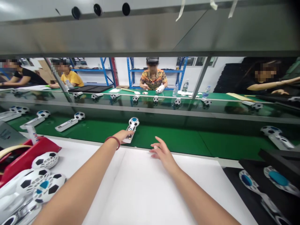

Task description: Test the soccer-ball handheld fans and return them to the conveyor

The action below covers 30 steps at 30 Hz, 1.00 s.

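Note:
My left hand (pixel 124 136), with a red band at its wrist, grips the handle of a white handheld fan (pixel 134 122) at the near edge of the green conveyor belt (pixel 173 137). The fan's round head has a soccer-ball pattern and a blue centre, and it points away from me. Its handle looks opened up, with inner parts showing. Over the front edge of the belt, to the right, hovers my right hand (pixel 161 150), fingers apart and holding nothing. White paper (pixel 138 187) covers the bench below both forearms.
More fans (pixel 70 123) lie along the belt. At the left, a red tape dispenser (pixel 44 145) stands behind a pile of fans (pixel 47 187). Black foam trays (pixel 236 187) with fans lie right. A metal shelf (pixel 150 34) hangs overhead. Co-workers (pixel 153 76) sit across.

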{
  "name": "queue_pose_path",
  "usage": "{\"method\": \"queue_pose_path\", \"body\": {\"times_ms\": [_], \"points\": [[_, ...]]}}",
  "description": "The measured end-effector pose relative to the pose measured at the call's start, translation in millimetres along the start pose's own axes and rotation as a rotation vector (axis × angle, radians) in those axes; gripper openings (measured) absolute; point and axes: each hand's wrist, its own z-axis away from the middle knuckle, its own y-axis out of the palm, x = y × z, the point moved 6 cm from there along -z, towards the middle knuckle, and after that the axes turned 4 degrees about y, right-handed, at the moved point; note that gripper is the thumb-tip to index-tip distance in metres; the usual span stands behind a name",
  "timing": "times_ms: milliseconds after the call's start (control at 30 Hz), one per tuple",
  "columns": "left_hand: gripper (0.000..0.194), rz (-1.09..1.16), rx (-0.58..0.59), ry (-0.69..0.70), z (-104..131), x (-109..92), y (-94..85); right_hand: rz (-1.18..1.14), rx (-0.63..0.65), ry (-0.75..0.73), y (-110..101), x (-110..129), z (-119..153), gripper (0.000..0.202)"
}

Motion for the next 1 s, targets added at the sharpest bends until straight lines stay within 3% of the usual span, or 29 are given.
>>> {"method": "queue_pose_path", "body": {"times_ms": [167,300,433,533,633,800,900,1000], "points": [[0.029,0.256,0.192,0.165,56.2,-21.6,91.1,-0.297,-0.005,0.064,-19.3,3.5,-8.3,0.069],[0.033,0.203,0.236,0.234,87.0,-12.8,130.8,-0.418,-0.065,-0.121,-29.8,17.2,-6.9,0.066],[0.033,0.156,0.239,0.358,99.9,-9.0,139.3,-0.446,-0.153,-0.11,-28.9,22.6,-2.4,0.06],[0.04,0.359,0.43,0.299,103.2,-6.5,146.8,-0.433,-0.147,-0.103,-23.4,27.9,1.7,0.063],[0.051,0.622,0.576,0.186,103.6,-7.1,149.2,-0.388,-0.043,-0.145,-16.5,32.5,3.9,0.071],[0.065,0.86,0.586,0.101,101.7,-10.9,145.1,-0.209,0.12,0.025,-8.0,16.8,2.9,0.073],[0.071,0.882,0.573,0.09,101.1,-10.8,145.0,-0.19,0.122,0.114,-6.6,8.9,2.9,0.065],[0.071,0.828,0.556,0.108,100.9,-11.2,144.2,-0.24,0.098,0.107,-5.0,8.2,2.6,0.053]]}}
